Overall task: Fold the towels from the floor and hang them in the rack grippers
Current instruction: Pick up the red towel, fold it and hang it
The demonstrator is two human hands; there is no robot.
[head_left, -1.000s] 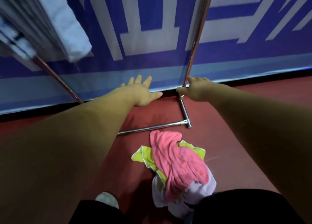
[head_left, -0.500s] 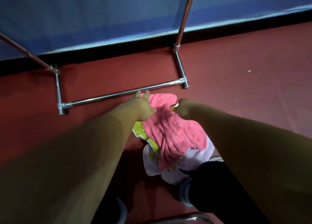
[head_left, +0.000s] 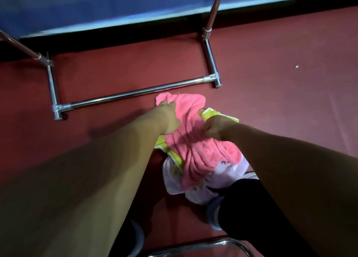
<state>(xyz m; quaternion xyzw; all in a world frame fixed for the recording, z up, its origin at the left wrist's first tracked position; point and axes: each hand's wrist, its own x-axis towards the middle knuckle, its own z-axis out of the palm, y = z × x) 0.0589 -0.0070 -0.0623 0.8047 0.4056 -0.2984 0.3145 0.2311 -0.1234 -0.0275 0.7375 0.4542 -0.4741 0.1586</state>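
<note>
Together, left hand and right hand clutch the crumpled pink towel on the floor.

Rack: both poles run out past the top edge, upper part unseen.
Fingertips: those of the left hand and right hand curl out of sight into the pink towel.
Yellow towel: only edges show beneath the pink one.
White towel: partly covered by the pile and a dark trouser leg.
Speck: too small to identify.
Chrome tube: cut off by the bottom edge.
</note>
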